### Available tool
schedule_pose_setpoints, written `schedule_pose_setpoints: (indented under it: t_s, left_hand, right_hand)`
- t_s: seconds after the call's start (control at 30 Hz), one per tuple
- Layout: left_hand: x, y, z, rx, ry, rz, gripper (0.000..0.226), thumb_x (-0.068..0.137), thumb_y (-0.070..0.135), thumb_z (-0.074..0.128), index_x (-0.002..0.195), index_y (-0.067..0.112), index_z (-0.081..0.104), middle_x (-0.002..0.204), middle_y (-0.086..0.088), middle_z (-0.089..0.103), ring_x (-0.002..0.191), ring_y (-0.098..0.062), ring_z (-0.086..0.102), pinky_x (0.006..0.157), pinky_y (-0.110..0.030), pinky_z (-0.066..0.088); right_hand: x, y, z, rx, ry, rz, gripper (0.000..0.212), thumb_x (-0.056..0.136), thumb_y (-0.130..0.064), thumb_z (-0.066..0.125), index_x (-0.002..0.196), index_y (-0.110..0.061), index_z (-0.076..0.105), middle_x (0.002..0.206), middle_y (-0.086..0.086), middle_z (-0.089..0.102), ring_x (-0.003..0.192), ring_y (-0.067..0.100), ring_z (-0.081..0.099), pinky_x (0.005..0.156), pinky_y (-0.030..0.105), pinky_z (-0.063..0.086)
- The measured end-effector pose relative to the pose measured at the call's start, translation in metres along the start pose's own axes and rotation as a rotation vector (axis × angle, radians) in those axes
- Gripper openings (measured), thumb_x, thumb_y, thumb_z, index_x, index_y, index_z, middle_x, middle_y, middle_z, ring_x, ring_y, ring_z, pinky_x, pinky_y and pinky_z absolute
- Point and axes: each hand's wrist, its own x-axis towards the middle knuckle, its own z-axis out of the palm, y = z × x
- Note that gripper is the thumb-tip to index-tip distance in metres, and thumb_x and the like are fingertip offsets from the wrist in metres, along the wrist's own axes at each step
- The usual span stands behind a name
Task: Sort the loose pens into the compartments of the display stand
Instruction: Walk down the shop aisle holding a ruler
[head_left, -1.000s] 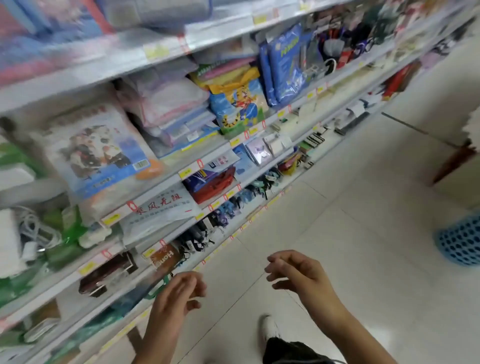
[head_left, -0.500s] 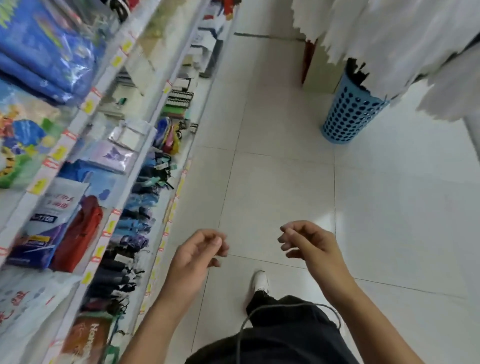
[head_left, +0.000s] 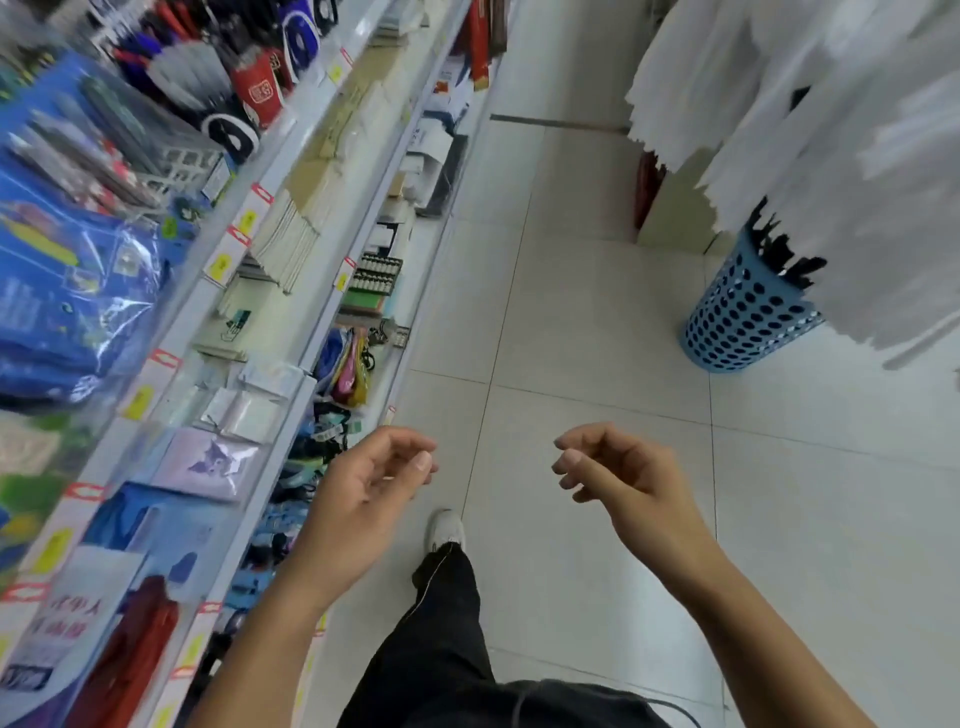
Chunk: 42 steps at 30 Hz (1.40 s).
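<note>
Both hands empty: left hand (head_left: 363, 488) and right hand (head_left: 618, 473) loosely curled, released, over the aisle floor (head_left: 571, 312). Pens (head_left: 192, 73) stood bundled far up the shelf (head_left: 291, 140), forward-left; left hand nearer.

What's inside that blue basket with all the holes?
Black stick-like things poke out of the top of the blue plastic basket with round holes. Hanging white sheets cover part of its opening, so the rest cannot be seen.

Pens (head_left: 197, 78) stand bunched and blurred on the upper shelf.
</note>
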Motion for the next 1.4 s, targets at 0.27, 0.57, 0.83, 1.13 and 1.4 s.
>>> schedule_pose_setpoints:
  t_s: [0.27,0.57,0.83,1.13,1.4]
  left_hand:
    - [0.221,0.067,-0.02,0.06,-0.207,0.031,0.021,0.098,0.022,0.062,0.097,0.042,0.068,0.098,0.007,0.073,0.095,-0.011,0.069,0.085,-0.03,0.056]
    - [0.483,0.141,0.062,0.029,-0.379,0.059,0.01,0.096,0.023,0.064,0.097,0.03,0.071,0.096,-0.002,0.074,0.092,-0.014,0.07,0.08,-0.024,0.054]
    - [0.675,0.21,0.029,0.002,-0.092,0.068,0.013,0.097,0.014,0.061,0.101,0.022,0.07,0.093,0.0,0.074,0.09,-0.015,0.07,0.077,-0.025,0.055]
    - [0.936,0.247,-0.011,-0.002,-0.1,0.072,0.013,0.098,0.013,0.061,0.103,0.023,0.069,0.095,0.0,0.074,0.092,-0.013,0.07,0.081,-0.025,0.054]
    - [1.175,0.339,0.032,0.001,-0.3,0.116,0.013,0.098,0.01,0.06,0.1,0.019,0.069,0.09,0.0,0.074,0.087,-0.015,0.069,0.075,-0.023,0.054]
  right_hand:
    - [0.167,-0.07,-0.014,0.075,0.177,0.052,0.012,0.095,-0.009,0.065,0.101,-0.015,0.073,0.088,0.008,0.074,0.083,0.023,0.071,0.073,0.031,0.056]
    - [0.379,-0.096,-0.116,0.09,0.384,0.069,0.012,0.094,-0.009,0.066,0.1,-0.016,0.073,0.087,0.007,0.075,0.081,0.021,0.072,0.072,0.03,0.056]
    - [0.626,-0.201,-0.146,-0.025,0.115,-0.048,0.011,0.095,-0.01,0.066,0.098,-0.018,0.073,0.086,0.007,0.074,0.082,0.028,0.069,0.072,0.034,0.057]
    - [0.892,-0.271,-0.139,-0.066,0.1,-0.114,0.009,0.095,-0.01,0.067,0.099,-0.017,0.071,0.085,0.004,0.073,0.081,0.028,0.069,0.069,0.028,0.056]
    - [1.036,-0.31,-0.23,0.048,0.474,-0.036,0.011,0.096,-0.011,0.065,0.099,-0.017,0.073,0.087,0.008,0.074,0.08,0.023,0.07,0.073,0.037,0.055]
